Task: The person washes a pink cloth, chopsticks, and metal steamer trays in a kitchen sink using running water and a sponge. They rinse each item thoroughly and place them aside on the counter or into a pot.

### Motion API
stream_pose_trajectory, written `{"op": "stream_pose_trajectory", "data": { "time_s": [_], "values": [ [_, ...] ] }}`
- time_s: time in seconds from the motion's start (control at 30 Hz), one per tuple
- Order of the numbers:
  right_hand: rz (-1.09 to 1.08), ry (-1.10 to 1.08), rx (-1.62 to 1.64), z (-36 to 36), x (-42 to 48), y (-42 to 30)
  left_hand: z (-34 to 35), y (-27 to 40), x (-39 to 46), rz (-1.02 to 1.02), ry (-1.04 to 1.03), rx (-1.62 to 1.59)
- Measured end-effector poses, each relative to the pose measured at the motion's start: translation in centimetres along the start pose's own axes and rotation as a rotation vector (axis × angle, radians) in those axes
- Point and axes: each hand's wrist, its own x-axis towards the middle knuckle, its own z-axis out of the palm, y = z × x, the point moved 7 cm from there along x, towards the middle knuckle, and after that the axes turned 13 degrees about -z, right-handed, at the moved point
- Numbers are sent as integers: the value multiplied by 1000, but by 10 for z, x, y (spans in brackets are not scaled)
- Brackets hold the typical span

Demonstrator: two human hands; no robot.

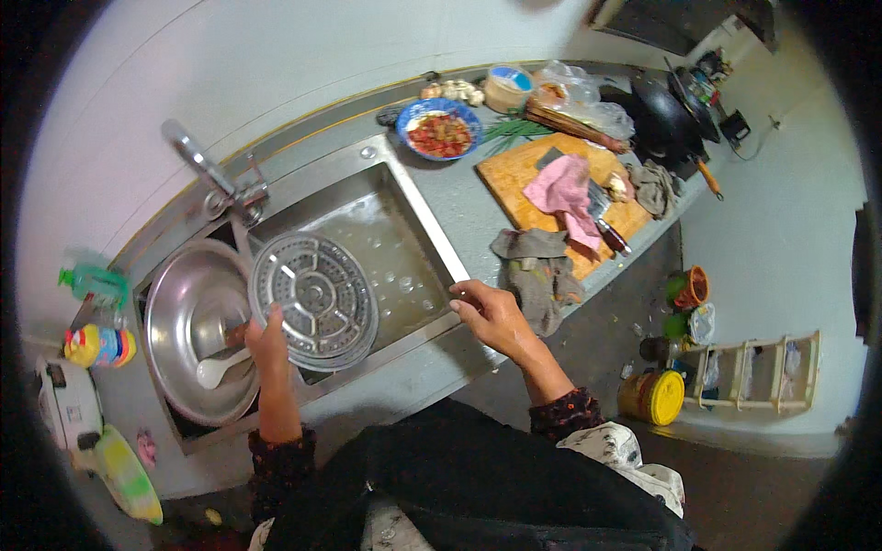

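Observation:
My left hand grips the near left rim of a round perforated metal steamer rack. Another metal rim shows just under the rack, partly hidden by it. The rack is over the left part of a steel sink basin holding cloudy water with bubbles. To the left, a large steel bowl sits in the second basin, and a white spoon or ladle lies in it, partly behind my left hand. By the front right corner of the sink, my right hand has loosely curled fingers, apart from the thumb, with nothing visible between them.
A chrome faucet rises behind the sink. Right of it are a blue-rimmed bowl of chopped red food, a cutting board with a cleaver and pink cloth, and a grey rag. A wok stands beyond.

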Motion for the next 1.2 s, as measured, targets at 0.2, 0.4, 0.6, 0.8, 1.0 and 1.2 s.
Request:
{"op": "stream_pose_trajectory", "data": {
  "time_s": [0.2, 0.4, 0.6, 0.8, 1.0, 1.2],
  "values": [
    [22, 296, -227, -102, -7, 16, 15, -5, -7, -117, 4, -41],
    [-8, 439, -375, -170, -1, 52, 26, -25, 7, -167, -1, 99],
    [281, 276, -683, -181, 61, 117, -12, -65, -2, -229, -11, -313],
    [190, 132, -551, -248, 36, 153, 47, -30, -29, -187, 78, 149],
    [-46, 206, -268, -212, 44, 27, 36, -36, -17, -156, 71, 32],
    [-129, 155, -216, -123, 65, -15, -39, 13, -8, 34, 219, 31]
  ]
}}
